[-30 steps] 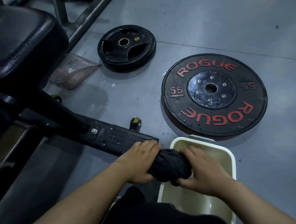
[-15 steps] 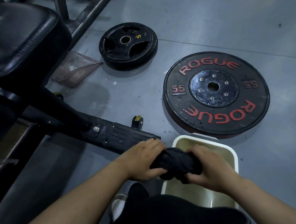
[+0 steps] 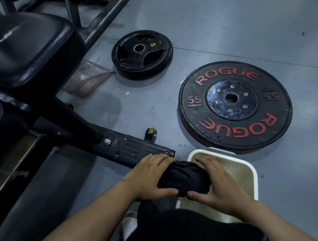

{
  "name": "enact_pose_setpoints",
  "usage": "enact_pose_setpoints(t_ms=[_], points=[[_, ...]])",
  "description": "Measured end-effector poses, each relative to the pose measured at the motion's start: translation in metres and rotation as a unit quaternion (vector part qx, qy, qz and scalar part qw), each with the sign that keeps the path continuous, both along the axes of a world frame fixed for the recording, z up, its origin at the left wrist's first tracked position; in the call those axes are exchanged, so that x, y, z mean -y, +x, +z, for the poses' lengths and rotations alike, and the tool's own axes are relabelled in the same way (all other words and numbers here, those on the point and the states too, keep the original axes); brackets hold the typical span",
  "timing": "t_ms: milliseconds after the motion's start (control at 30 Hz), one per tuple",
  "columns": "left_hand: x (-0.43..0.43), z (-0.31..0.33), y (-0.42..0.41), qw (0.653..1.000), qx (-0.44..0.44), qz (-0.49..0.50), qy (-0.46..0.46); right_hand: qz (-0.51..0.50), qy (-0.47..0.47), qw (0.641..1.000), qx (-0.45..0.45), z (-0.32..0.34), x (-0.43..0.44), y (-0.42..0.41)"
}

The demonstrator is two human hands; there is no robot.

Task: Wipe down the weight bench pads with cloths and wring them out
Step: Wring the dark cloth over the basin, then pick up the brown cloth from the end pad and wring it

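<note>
Cloth (image 3: 183, 178), dark and bunched, is gripped at its ends by the left hand (image 3: 152, 176) and right hand (image 3: 216, 181) over the near-left corner of a white basin (image 3: 253, 171) on the floor.

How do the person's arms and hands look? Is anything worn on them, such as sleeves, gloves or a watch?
Both forearms are bare up to the picture's lower edge: no sleeve shows. The left hand and the right hand wear no gloves. No ring, watch or wristband is visible on either. The fingernails look short and unpainted.
</note>
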State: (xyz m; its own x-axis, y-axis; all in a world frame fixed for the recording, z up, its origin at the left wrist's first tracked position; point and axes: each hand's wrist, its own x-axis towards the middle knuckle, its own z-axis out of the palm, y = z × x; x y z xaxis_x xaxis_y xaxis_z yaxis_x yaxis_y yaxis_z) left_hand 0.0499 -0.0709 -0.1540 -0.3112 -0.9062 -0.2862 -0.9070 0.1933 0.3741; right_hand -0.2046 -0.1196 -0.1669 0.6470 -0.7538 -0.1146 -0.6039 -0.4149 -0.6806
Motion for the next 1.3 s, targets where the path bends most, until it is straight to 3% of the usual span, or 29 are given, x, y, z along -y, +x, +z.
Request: enact_pose_setpoints(t_ms=[200, 400, 733, 933, 1067, 1200, 1300], points=[[-0.008, -0.003, 0.008, 0.997, 0.054, 0.007, 0.059, -0.023, 0.004, 1.0, 0.004, 0.005, 0.0, -0.001], [-0.016, 0.038, 0.012, 0.994, 0.063, 0.09, -0.012, -0.008, -0.023, 0.999, 0.034, 0.038, 0.007, 0.002], [-0.08, 0.184, 0.054, 0.965, 0.104, 0.198, -0.139, 0.184, -0.157, 0.969, 0.05, 0.199, 0.016, 0.08], [-0.165, 0.276, 0.087, 0.918, 0.165, 0.29, -0.215, 0.305, -0.236, 0.92, 0.074, 0.304, -0.023, 0.15], [-0.245, 0.312, 0.111, 0.865, 0.201, 0.393, -0.24, 0.369, -0.28, 0.882, 0.086, 0.358, -0.072, 0.202], [-0.322, 0.322, 0.124, 0.807, 0.219, 0.504, -0.216, 0.428, -0.284, 0.855, 0.068, 0.391, -0.138, 0.262], [-0.376, 0.328, 0.138, 0.783, 0.248, 0.544, -0.171, 0.463, -0.286, 0.836, 0.07, 0.401, -0.191, 0.313]])
